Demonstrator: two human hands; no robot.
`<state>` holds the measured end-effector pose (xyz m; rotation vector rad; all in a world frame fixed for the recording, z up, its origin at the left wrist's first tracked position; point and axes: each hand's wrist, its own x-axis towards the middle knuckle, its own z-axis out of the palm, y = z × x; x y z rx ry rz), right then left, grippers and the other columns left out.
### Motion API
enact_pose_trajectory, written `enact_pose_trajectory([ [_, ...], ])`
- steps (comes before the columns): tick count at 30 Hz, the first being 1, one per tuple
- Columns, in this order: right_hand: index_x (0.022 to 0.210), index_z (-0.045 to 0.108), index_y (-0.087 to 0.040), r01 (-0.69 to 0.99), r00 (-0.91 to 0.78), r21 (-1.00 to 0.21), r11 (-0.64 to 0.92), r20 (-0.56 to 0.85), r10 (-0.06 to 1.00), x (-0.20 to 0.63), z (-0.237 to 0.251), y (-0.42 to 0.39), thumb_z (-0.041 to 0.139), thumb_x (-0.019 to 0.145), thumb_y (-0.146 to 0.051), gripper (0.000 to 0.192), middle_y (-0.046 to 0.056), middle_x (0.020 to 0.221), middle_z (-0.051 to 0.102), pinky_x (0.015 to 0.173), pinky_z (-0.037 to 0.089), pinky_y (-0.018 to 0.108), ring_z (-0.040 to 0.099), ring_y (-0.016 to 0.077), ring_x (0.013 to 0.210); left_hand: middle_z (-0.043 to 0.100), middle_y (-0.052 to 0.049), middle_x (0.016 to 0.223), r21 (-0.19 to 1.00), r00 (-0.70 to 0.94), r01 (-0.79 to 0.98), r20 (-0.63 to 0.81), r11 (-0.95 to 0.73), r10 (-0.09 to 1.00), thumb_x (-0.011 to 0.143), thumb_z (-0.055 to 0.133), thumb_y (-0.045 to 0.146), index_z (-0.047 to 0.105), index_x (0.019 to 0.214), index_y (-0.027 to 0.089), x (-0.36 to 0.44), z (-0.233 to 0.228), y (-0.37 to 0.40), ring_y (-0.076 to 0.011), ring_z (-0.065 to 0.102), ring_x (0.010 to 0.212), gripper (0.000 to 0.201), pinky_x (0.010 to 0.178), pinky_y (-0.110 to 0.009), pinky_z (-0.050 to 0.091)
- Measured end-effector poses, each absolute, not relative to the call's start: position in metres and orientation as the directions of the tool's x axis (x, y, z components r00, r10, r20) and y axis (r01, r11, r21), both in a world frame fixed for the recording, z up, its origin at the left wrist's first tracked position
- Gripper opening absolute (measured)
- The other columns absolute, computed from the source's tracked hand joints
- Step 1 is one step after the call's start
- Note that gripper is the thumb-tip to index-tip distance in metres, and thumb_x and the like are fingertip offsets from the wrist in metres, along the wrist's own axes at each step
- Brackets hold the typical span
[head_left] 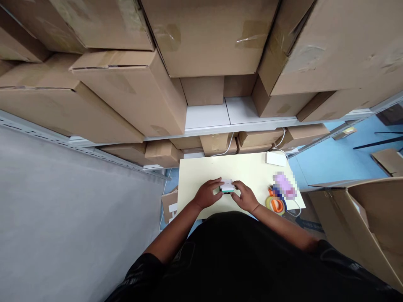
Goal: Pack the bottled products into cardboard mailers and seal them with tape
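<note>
We see a pale yellow worktop (252, 170) at frame centre beneath metal shelves (206, 117) of brown cardboard boxes (132, 90); both hands' fingers (217, 182) grip a small white-and-green box (227, 187).

small white box (227, 186) with teal edge, flat on pale table, between both hands

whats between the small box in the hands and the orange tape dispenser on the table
In the head view, the right hand lies there, gripping the small white and green box; past its wrist only bare pale tabletop reaches the orange tape dispenser.
</note>
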<state>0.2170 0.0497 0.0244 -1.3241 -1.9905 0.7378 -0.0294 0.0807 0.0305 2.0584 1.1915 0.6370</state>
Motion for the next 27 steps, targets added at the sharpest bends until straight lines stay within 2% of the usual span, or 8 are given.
enact_pose_trajectory([
  [6, 0.13, 0.057, -0.025, 0.523, -0.382, -0.718, 0.46, 0.285, 0.879, 0.223, 0.02, 0.051, 0.062, 0.089, -0.021, 0.042, 0.012, 0.128, 0.064, 0.1, 0.059, 0.045, 0.065, 0.0263, 0.118, 0.046, -0.007, 0.162, 0.736, 0.552, 0.543, 0.049, -0.404, 0.832, 0.081, 0.077, 0.023, 0.059, 0.147, 0.027, -0.038, 0.028, 0.075, -0.0281, 0.053, 0.143, 0.068, 0.12, -0.046, 0.047],
  [13, 0.128, 0.061, -0.024, 0.583, -0.365, -0.661, 0.473, 0.307, 0.879, 0.218, 0.017, 0.053, 0.058, 0.097, -0.024, 0.03, 0.013, 0.121, 0.065, 0.099, 0.06, 0.045, 0.066, 0.0255, 0.115, 0.054, -0.006, 0.157, 0.696, 0.486, 0.581, 0.12, -0.422, 0.866, 0.097, 0.065, 0.03, 0.067, 0.138, 0.026, -0.028, 0.011, 0.073, -0.0251, 0.06, 0.136, 0.041, 0.116, -0.046, 0.05],
  [19, 0.124, 0.065, -0.022, 0.606, -0.395, -0.621, 0.497, 0.307, 0.866, 0.217, 0.017, 0.054, 0.06, 0.097, -0.026, 0.028, 0.014, 0.12, 0.065, 0.095, 0.062, 0.044, 0.067, 0.0264, 0.109, 0.054, -0.007, 0.156, 0.652, 0.52, 0.584, 0.156, -0.484, 0.839, 0.096, 0.066, 0.029, 0.068, 0.137, 0.026, -0.03, 0.006, 0.076, -0.0256, 0.063, 0.131, 0.041, 0.113, -0.046, 0.053],
  [24, 0.124, 0.065, -0.022, 0.59, -0.406, -0.638, 0.494, 0.295, 0.865, 0.217, 0.021, 0.054, 0.059, 0.099, -0.028, 0.026, 0.014, 0.118, 0.063, 0.092, 0.062, 0.043, 0.066, 0.0256, 0.106, 0.054, -0.009, 0.156, 0.636, 0.527, 0.585, 0.173, -0.503, 0.832, 0.095, 0.067, 0.028, 0.067, 0.137, 0.024, -0.032, 0.006, 0.076, -0.0257, 0.063, 0.13, 0.042, 0.111, -0.045, 0.055],
  [27, 0.115, 0.067, -0.024, 0.579, -0.395, -0.663, 0.474, 0.281, 0.875, 0.216, 0.022, 0.056, 0.056, 0.102, -0.028, 0.018, 0.012, 0.113, 0.063, 0.089, 0.061, 0.041, 0.066, 0.0237, 0.101, 0.054, -0.011, 0.156, 0.614, 0.549, 0.575, 0.201, -0.541, 0.811, 0.096, 0.065, 0.028, 0.068, 0.136, 0.022, -0.03, 0.006, 0.077, -0.0264, 0.063, 0.131, 0.04, 0.111, -0.046, 0.055],
])
